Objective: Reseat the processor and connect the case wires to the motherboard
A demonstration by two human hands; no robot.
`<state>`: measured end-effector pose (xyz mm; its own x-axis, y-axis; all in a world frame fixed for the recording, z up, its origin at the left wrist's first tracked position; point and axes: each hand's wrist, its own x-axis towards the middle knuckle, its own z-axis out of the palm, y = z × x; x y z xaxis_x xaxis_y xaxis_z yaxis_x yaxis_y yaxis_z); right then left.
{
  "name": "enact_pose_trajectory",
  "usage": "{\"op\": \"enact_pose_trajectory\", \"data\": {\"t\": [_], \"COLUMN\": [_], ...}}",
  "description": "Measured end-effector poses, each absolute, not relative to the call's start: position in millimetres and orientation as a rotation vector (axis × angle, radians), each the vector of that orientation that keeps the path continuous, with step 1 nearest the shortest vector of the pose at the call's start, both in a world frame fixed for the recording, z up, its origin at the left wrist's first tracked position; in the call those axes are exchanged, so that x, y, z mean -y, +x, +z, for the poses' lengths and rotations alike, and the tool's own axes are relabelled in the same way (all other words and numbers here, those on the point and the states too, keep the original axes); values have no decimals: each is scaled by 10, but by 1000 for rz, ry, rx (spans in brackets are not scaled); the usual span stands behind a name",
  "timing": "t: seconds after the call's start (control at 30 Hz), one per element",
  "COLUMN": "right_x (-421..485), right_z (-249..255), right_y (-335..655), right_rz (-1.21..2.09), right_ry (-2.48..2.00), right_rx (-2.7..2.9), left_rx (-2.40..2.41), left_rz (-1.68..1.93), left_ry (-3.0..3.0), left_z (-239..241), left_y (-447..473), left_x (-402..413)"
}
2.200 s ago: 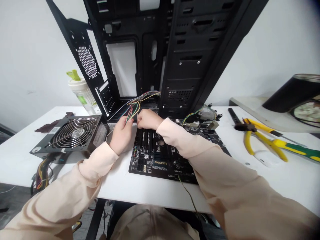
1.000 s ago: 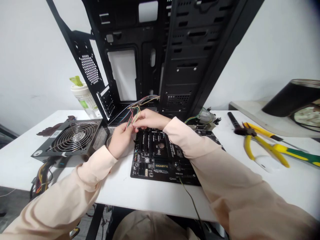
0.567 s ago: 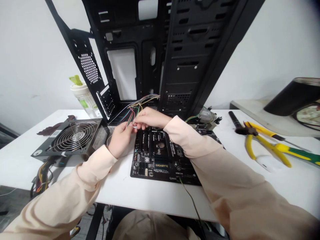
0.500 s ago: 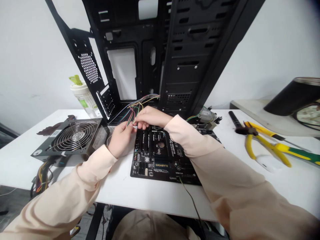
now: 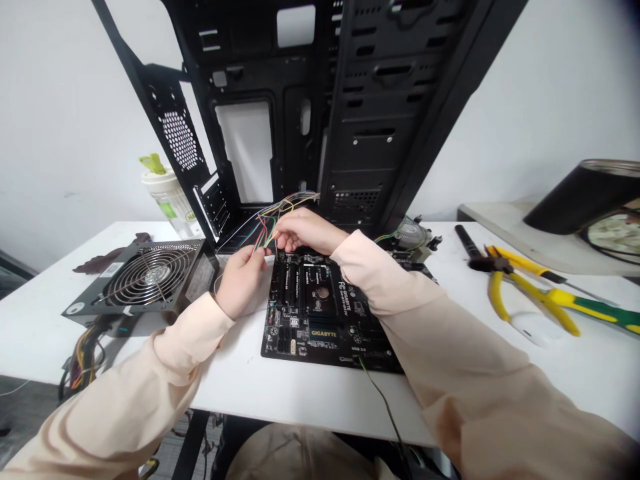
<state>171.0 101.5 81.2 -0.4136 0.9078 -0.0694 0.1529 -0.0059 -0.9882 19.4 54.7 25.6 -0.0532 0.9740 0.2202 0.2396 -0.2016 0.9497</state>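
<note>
My left hand (image 5: 245,280) is closed in a pinch on a bundle of thin coloured wires (image 5: 267,230), at the far left corner of the black Gigabyte motherboard (image 5: 324,333). Just to its right, my right hand (image 5: 307,233) has its fingers curled together around a strand of the same wires; its fingertips partly hide what they grip. The wires run back into the open black computer case (image 5: 300,87) standing behind. The motherboard lies flat on the white table, its right side covered by my right sleeve. A thin dark cable (image 5: 383,393) leads from its front edge over the table's edge.
At left lies a power supply (image 5: 155,273) with a fan grille and bundled cables, a lidded cup (image 5: 173,203) behind it. On the right are yellow-handled pliers (image 5: 543,303), a green-yellow screwdriver (image 5: 597,310), a white mouse-like object (image 5: 533,325) and a black cylinder (image 5: 575,197).
My right hand has moved slightly right and up, away from my left fingertips, with a wire strand spread between them. My left hand stays nearly in place.
</note>
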Motion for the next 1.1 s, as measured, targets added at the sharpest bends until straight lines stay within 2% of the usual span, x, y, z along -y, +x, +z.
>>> {"op": "enact_pose_trajectory", "data": {"t": [0.3,0.53,0.8,1.1], "right_x": [-1047,-1100,-1130,-1077], "right_z": [669,647,535,527], "right_y": [1683,1735,1773,1727], "right_rz": [1435,1365,970,873], "right_ry": [-892,-920,-1045,-1060], "right_rx": [1863,1937,2271,2370], "left_rx": [-1353,-1382,-1385,-1386], "left_rz": [1281,1284,1314,1315], "left_ry": [1596,1617,1626,1610], "left_z": [235,244,231,236], "left_y": [171,173,156,162], "left_x": [-549,-536,-563,-567]}}
